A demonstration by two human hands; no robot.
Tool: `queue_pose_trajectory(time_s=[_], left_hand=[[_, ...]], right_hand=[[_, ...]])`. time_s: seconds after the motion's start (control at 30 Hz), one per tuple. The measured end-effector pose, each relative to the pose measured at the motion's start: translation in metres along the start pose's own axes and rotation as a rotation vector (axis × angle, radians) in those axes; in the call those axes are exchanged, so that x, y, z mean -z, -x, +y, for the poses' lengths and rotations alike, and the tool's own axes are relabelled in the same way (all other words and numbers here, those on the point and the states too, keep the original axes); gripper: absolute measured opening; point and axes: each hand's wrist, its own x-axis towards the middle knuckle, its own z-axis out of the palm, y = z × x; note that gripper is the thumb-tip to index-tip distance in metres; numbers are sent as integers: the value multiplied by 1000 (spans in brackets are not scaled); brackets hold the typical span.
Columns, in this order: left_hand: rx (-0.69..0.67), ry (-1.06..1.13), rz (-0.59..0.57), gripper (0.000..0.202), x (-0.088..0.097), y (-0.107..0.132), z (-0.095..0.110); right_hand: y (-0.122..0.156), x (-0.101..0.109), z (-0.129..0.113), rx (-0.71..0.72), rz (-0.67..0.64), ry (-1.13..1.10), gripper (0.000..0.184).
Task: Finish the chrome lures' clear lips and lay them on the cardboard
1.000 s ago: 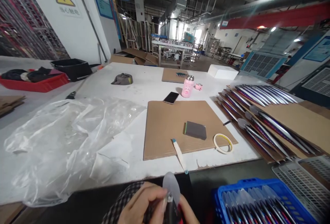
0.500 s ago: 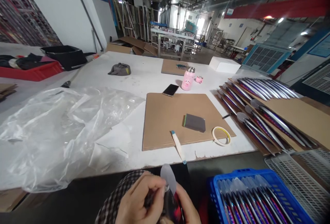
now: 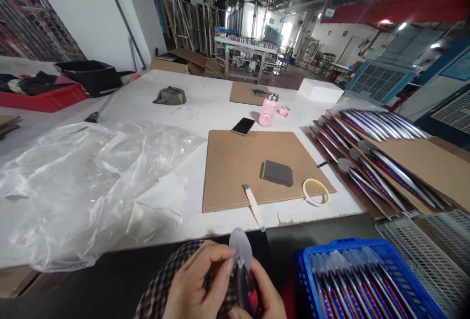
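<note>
A fishing lure with a dark body (image 3: 241, 284) and a rounded, clear lip (image 3: 240, 244) is held low in front of me, just off the table's front edge. My right hand (image 3: 267, 292) wraps round its body from the right, with red showing beside the fingers. My left hand (image 3: 203, 280) pinches with thumb and forefinger at the lower left edge of the lip. A small metal or clear fitting shows where lip and body meet. The lure's lower end runs out of view.
A blue basket (image 3: 306, 260) with several lures stands at lower right. More lures (image 3: 382, 172) lie on stacked cardboard at right. On the table are a cardboard sheet (image 3: 235, 162), sanding block (image 3: 278, 172), tape roll (image 3: 305, 195), taped stick (image 3: 253, 206), phone (image 3: 243, 126), pink bottle (image 3: 269, 110) and plastic sheeting (image 3: 91, 177).
My left fingertips have shifted slightly left and up from the lip's base, so the fitting there shows more. My right hand keeps its hold on the lure.
</note>
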Motion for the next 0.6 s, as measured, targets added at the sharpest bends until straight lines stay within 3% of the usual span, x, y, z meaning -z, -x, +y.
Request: queue_pose_trajectory(time_s=[0.27,0.6], left_hand=[[29,-6,-27,12,2,0,-1],[-20,-62,35,10,2,0,2]], right_hand=[[-5,-3,5,-92,-105,-269,70],[4,-2,7,-40,-9,-77,65]])
